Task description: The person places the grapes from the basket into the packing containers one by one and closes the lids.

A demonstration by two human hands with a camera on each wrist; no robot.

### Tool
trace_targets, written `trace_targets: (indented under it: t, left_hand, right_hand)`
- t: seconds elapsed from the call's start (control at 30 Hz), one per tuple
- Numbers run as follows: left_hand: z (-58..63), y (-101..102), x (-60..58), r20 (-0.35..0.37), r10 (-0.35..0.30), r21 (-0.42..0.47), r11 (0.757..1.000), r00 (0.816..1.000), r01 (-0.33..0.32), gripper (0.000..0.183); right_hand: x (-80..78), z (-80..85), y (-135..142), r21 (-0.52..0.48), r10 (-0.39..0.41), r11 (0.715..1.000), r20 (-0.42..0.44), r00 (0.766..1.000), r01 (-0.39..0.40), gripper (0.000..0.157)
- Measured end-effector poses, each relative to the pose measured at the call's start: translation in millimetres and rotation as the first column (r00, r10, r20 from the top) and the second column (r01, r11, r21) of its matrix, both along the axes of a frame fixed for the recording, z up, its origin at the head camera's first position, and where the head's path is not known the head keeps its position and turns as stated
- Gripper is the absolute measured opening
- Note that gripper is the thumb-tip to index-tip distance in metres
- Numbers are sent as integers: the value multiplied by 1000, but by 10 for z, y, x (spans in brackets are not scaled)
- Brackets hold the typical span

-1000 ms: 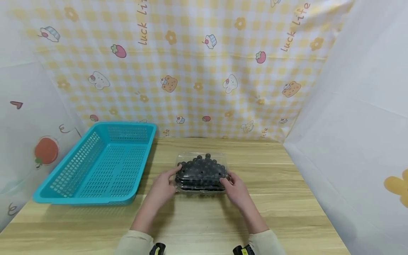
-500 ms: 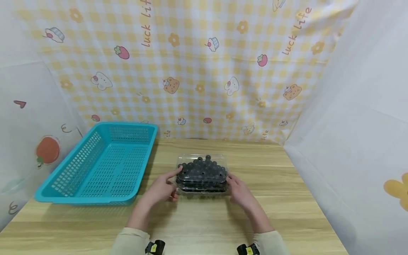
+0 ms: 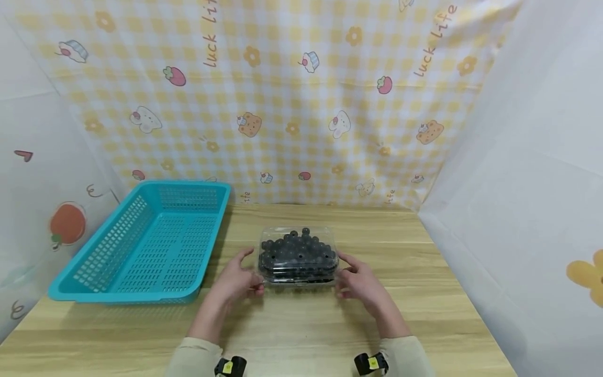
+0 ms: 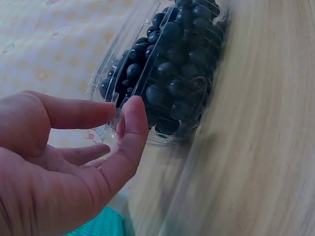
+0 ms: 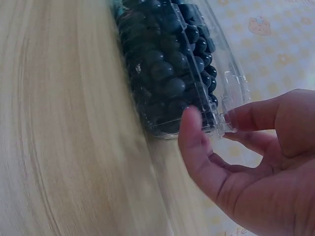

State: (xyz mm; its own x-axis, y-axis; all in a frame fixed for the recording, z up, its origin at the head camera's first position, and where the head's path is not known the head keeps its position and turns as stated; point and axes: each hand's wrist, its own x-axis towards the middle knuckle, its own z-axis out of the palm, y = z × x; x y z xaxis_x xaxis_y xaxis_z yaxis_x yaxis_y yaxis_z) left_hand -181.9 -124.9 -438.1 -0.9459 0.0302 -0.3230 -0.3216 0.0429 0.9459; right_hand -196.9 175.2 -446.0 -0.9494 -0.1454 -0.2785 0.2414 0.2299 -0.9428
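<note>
A clear plastic clamshell [image 3: 298, 272] full of dark round berries [image 3: 297, 248] sits on the wooden table in the head view, its lid down. At its left side is my left hand [image 3: 235, 283]; in the left wrist view the thumb and index finger pinch at the small clear tab [image 4: 117, 119] near the corner. My right hand [image 3: 360, 285] mirrors this at the opposite side. In the right wrist view its index fingertip is on a clear tab [image 5: 225, 123], with the thumb bent in close beside the clamshell wall.
A turquoise perforated basket [image 3: 221, 230] stands on the table to the left of the clamshell. Behind the table [image 3: 301, 330] hangs a yellow checked cloth [image 3: 292, 94], and white sheets flank both sides.
Both hands have shifted from the clamshell's top and front corners to its sides. The left index finger has come off the lid, and the right thumb has left the front. The clamshell stays in place.
</note>
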Motion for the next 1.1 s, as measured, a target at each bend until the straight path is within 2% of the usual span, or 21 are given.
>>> trace_targets:
  t: [0.23,0.43,0.67,0.9,1.1]
  left_hand:
    - [-47,-27,3,8,34,52,998,999,-34,89]
    - [-70,-34,14,27,33,97,995,999,-36,87]
    - [-35,-2,-27,25,36,66,997,999,-38,87]
    - [-47,-23,-46,50,49,38,998,998,-51,75]
    - [-92,-78,-39,63,4,40,999,998,-7,70]
  right_hand:
    - [-16,4,58,-42,78,996,52,996,-76,67]
    - [-30,17,48,-49,102,994,38,994,-100,69]
    - [-37,40,15,-40,68,997,6,998,-68,68]
    - [-33,41,-13,-31,7,999,5,1000,-6,69]
    - [-17,28,-6,-50,-5,999,20,1000,6,71]
